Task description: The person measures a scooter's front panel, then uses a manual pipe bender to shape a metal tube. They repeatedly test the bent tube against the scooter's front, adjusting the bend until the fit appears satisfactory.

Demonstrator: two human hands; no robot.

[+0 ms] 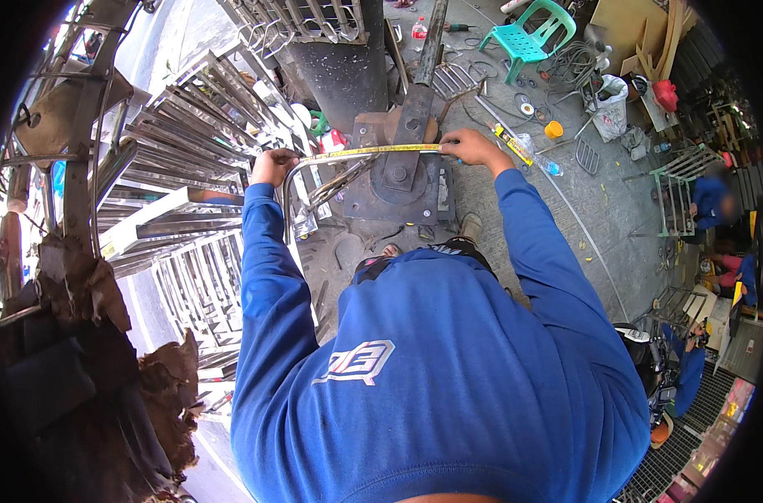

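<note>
Holding the yellow measuring tape (369,152): probably feeling light, thin and springy, kinking if folded sharply, so calling for a pinch near each end. Lying between the left hand (272,167) and the right hand (475,149), touching each, running along the far stretch of the curved metal tube (287,191), crossing over the dark bending machine (398,204). Pinching narrowly with these 2 hands, 1 at each visible end.

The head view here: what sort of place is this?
Probably a metalworking shop or yard. A heavy, bolted steel fixture stands in front of the person, many shiny metal bars fill the left side, and a yellow measuring tape is stretched between the left hand and right hand.
</note>
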